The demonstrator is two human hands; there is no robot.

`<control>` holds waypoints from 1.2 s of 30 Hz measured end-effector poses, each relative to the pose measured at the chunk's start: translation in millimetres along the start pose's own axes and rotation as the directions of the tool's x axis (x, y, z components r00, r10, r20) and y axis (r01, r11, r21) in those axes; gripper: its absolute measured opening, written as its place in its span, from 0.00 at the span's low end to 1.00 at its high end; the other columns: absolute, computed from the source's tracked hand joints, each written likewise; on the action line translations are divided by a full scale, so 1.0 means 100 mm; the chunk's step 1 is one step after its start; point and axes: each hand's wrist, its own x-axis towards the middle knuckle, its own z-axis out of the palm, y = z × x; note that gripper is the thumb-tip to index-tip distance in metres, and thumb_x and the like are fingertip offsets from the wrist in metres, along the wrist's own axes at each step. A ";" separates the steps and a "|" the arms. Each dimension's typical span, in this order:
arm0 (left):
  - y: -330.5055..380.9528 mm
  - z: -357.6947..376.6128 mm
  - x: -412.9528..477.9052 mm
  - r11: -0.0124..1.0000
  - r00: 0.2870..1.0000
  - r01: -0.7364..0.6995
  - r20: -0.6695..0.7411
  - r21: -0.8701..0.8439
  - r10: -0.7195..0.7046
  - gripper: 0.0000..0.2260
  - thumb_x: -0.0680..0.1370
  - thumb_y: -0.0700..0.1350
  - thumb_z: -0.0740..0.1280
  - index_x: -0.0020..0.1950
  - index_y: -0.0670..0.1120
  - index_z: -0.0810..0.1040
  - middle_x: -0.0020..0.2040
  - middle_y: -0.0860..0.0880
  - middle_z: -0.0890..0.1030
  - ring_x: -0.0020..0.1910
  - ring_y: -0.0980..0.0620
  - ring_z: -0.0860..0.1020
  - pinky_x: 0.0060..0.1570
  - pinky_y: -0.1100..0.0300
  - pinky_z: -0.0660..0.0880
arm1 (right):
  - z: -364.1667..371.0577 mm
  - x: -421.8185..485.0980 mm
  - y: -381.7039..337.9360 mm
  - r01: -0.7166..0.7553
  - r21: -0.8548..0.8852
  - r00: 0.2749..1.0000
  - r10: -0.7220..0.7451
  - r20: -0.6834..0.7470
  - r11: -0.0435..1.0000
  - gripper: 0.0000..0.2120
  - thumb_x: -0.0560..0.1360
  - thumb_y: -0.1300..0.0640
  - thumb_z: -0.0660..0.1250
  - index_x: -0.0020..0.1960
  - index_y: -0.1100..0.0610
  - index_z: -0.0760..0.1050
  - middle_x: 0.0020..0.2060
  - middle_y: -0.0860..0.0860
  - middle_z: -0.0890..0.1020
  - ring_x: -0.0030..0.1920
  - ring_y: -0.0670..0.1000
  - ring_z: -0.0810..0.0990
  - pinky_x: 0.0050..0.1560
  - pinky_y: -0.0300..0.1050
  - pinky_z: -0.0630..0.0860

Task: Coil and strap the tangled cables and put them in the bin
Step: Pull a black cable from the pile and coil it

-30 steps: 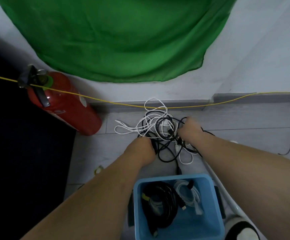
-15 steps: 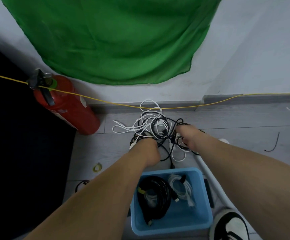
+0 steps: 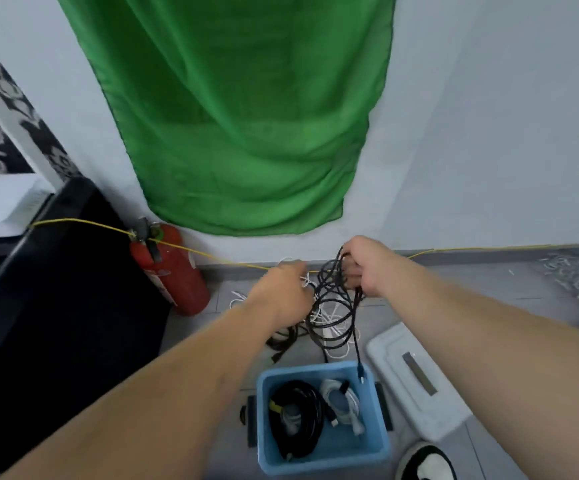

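The right hand [image 3: 367, 268] curls its fingers round thin, glossy black cable [image 3: 329, 276] loops dangling below them toward the square blue plastic bin [image 3: 315, 369], while the left hand [image 3: 281, 296] hides its fingers beside them.

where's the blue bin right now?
Head view, bottom centre: the blue bin sits on the floor, directly below the black cable hanging from the right hand, with a white plastic container just to its right.

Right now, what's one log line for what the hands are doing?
step: untangling | right hand: grips black cable loops, held up | left hand: at white cables, grip hidden | blue bin: black coil, white coil inside
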 end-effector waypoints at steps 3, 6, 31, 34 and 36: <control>0.24 -0.28 -0.32 0.996 0.996 -0.058 -0.066 -0.074 0.053 0.20 0.79 0.46 0.66 0.71 0.47 0.73 0.67 0.45 0.79 0.64 0.45 0.77 0.60 0.60 0.72 | 0.12 -0.63 -0.34 0.132 -0.033 0.991 -0.133 -0.003 0.991 0.12 0.75 0.64 0.59 0.37 0.51 0.63 0.24 0.49 0.58 0.19 0.48 0.52 0.24 0.35 0.51; 0.38 -0.53 -0.66 0.975 0.979 -0.086 -0.199 -0.204 0.044 0.25 0.79 0.47 0.68 0.76 0.48 0.68 0.69 0.48 0.76 0.63 0.45 0.77 0.60 0.57 0.74 | 0.18 -1.37 -0.61 0.307 0.056 0.950 -0.309 0.037 0.950 0.07 0.76 0.64 0.64 0.43 0.54 0.69 0.26 0.49 0.60 0.20 0.47 0.53 0.23 0.36 0.51; 0.21 -1.24 -0.43 0.622 0.851 0.103 -0.255 -0.776 -0.459 0.40 0.73 0.78 0.52 0.44 0.42 0.81 0.36 0.45 0.86 0.32 0.47 0.85 0.32 0.56 0.75 | 0.23 -1.29 -0.59 0.680 -0.488 0.630 -0.777 0.009 0.546 0.23 0.83 0.41 0.58 0.48 0.59 0.78 0.36 0.53 0.77 0.36 0.51 0.74 0.41 0.47 0.69; 0.23 -1.21 -0.40 0.614 0.837 -0.090 -0.393 -0.784 -0.380 0.42 0.70 0.79 0.57 0.40 0.38 0.78 0.32 0.49 0.81 0.33 0.48 0.79 0.37 0.51 0.77 | 0.23 -1.30 -0.55 0.639 -0.381 0.712 -0.701 -0.037 0.669 0.26 0.82 0.39 0.59 0.47 0.61 0.79 0.37 0.51 0.81 0.35 0.52 0.75 0.36 0.48 0.73; 0.26 -1.21 -0.41 0.653 0.794 -0.217 -0.520 -0.726 -0.314 0.39 0.72 0.76 0.61 0.42 0.36 0.75 0.31 0.50 0.74 0.32 0.51 0.72 0.35 0.53 0.74 | 0.21 -1.34 -0.57 0.633 -0.264 0.742 -0.668 -0.061 0.728 0.23 0.83 0.41 0.61 0.48 0.61 0.78 0.39 0.54 0.81 0.36 0.52 0.78 0.33 0.49 0.79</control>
